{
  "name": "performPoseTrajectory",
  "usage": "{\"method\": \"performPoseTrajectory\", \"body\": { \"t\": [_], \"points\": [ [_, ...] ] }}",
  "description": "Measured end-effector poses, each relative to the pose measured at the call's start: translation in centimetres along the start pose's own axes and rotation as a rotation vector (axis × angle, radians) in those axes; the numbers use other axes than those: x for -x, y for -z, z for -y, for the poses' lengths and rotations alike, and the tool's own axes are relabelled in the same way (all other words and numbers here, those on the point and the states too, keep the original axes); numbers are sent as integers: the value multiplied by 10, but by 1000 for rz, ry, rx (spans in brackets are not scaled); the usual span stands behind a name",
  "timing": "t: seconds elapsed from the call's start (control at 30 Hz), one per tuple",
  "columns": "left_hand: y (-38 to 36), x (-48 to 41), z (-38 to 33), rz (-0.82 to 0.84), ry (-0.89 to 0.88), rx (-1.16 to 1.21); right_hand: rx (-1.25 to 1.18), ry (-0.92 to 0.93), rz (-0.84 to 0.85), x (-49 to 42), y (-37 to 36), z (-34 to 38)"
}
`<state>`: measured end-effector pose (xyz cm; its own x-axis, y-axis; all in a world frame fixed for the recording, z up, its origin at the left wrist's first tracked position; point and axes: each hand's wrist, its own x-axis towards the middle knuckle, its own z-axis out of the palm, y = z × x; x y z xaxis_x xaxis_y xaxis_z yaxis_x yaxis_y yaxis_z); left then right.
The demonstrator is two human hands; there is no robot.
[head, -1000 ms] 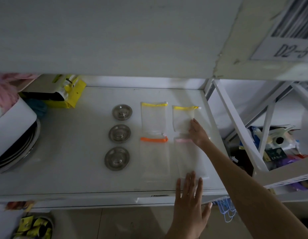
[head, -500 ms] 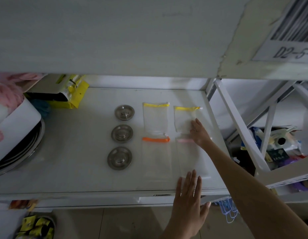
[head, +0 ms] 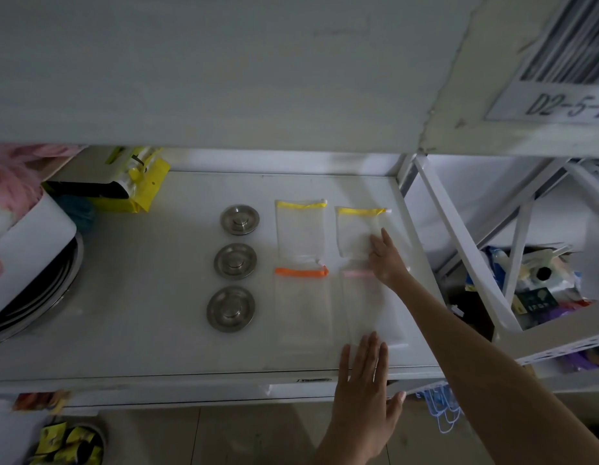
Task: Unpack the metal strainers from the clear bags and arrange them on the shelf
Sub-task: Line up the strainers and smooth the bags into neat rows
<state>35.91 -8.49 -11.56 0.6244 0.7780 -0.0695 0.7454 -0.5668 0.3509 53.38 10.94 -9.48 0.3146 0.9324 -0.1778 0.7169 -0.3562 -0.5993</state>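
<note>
Strainers sit unpacked on the white shelf (head: 140, 297): three round metal ones in a straight column, the far strainer (head: 239, 219), the middle strainer (head: 235, 261) and the near strainer (head: 231, 308), each apart from the next. Just right of them four flat clear bags lie in two columns. The far left bag (head: 300, 229) and the far right bag (head: 356, 231) have yellow zip strips; the near left bag (head: 303, 307) has an orange strip and the near right bag (head: 361, 303) a pale pink one. My right hand (head: 387, 260) lies flat with fingers straight and close together, fingertips on the lower right corner of the far right bag, gripping nothing. My left hand (head: 365, 384) is also flat, fingers spread slightly, pressing the near edge of the near right bag at the shelf's front lip. A yellow package (head: 140, 182) lies at the back left.
</note>
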Motion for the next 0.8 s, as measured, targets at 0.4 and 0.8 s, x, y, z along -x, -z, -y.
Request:
{"method": "performPoseTrajectory", "body": {
  "t": [0.4,0.8],
  "points": [
    [0,2,0,-24,-8,-25,196,196,-145,19,1,3],
    [0,3,0,-65,-6,-30,204,164,-11,23,-1,4]
  ]
}}
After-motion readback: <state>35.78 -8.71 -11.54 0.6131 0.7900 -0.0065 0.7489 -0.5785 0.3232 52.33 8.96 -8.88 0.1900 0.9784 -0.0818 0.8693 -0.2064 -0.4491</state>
